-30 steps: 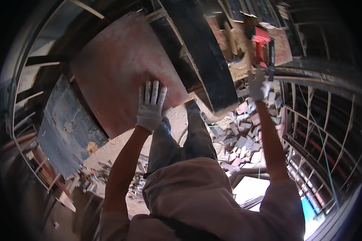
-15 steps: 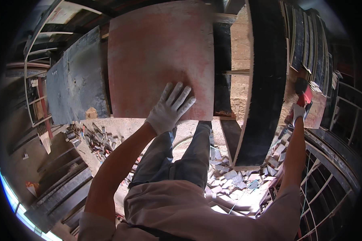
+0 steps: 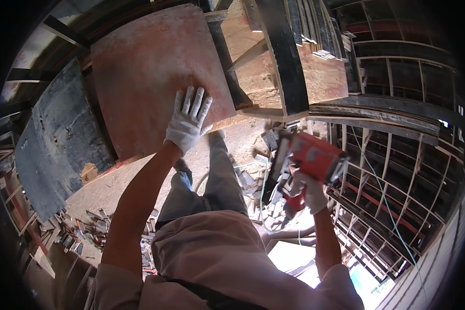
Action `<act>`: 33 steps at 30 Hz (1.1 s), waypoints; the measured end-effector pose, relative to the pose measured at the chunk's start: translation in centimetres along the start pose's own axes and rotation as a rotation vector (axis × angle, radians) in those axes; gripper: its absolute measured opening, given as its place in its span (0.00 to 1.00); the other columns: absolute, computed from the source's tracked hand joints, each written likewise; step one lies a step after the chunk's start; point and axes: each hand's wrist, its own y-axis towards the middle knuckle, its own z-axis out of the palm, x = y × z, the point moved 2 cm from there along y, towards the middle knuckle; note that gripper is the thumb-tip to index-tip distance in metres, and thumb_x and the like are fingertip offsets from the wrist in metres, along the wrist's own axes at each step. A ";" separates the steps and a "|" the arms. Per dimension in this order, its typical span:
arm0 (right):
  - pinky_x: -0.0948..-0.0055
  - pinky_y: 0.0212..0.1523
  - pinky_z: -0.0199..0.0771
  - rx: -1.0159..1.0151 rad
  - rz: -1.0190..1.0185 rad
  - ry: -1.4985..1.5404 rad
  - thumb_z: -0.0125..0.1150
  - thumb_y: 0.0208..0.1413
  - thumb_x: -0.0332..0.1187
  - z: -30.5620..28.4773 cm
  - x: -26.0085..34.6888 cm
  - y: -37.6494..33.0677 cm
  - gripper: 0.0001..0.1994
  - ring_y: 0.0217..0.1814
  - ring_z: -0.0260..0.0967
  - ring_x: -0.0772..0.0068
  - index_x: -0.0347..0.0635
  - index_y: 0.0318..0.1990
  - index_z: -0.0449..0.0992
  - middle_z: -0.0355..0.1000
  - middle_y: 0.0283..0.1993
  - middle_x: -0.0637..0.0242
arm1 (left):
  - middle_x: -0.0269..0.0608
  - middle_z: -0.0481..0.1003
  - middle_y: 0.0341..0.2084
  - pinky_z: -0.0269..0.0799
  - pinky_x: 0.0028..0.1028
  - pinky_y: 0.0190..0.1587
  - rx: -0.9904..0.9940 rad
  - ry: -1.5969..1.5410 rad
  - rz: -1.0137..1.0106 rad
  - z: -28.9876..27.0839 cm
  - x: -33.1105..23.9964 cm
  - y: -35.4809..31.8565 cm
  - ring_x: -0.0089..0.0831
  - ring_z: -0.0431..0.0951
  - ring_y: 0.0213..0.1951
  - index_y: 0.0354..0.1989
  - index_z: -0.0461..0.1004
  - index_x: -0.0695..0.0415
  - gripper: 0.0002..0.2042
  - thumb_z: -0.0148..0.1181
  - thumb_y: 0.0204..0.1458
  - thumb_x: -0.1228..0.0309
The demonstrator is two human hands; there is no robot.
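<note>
My left hand (image 3: pixel 188 121), in a white glove, lies flat with spread fingers near the close edge of a worn reddish plywood panel (image 3: pixel 155 57). The panel rests on the work surface in front of me. To the right, my gloved right hand (image 3: pixel 311 192) is wrapped round the handle of a red nail gun (image 3: pixel 316 155). The nail gun is raised off the surface, apart from the panel, and slightly blurred. Part of its grip is hidden by my fingers.
A dark scuffed panel (image 3: pixel 62 139) lies left of the reddish one. Right of it runs a narrow black board (image 3: pixel 283 62), with stacked panels (image 3: pixel 315 23) beyond. Wood scraps litter the ground by my legs. A thin hose (image 3: pixel 385 201) hangs before a rack of frames (image 3: pixel 392 165) at right.
The nail gun in my right hand has come off the right-hand side of the work surface, back and inward toward me. My view has turned; the left hand stays flat on the reddish panel.
</note>
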 end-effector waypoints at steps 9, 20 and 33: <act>0.72 0.44 0.72 -0.068 -0.211 -0.386 0.68 0.58 0.32 10.2 2.4 3.4 0.14 0.42 0.70 0.78 0.41 0.51 0.76 0.74 0.43 0.71 | 0.50 0.50 0.74 0.38 0.60 0.73 0.051 0.050 -0.003 0.8 0.6 -1.2 0.55 0.47 0.74 0.73 0.53 0.52 0.43 0.60 0.52 0.46; 0.68 0.52 0.74 0.019 -0.390 -0.706 0.68 0.59 0.34 10.1 3.3 7.4 0.16 0.50 0.74 0.72 0.43 0.53 0.77 0.78 0.50 0.65 | 0.44 0.51 0.74 0.38 0.59 0.74 0.060 0.081 -0.029 0.8 0.7 -1.3 0.52 0.49 0.74 0.74 0.53 0.50 0.33 0.50 0.59 0.58; 0.64 0.63 0.66 0.165 -0.141 -0.559 0.78 0.41 0.53 9.0 2.5 6.9 0.46 0.63 0.66 0.64 0.36 0.65 0.64 0.67 0.62 0.58 | 0.46 0.52 0.73 0.39 0.59 0.73 0.055 0.058 -0.023 0.8 0.7 -1.0 0.52 0.48 0.73 0.73 0.55 0.52 0.39 0.58 0.52 0.54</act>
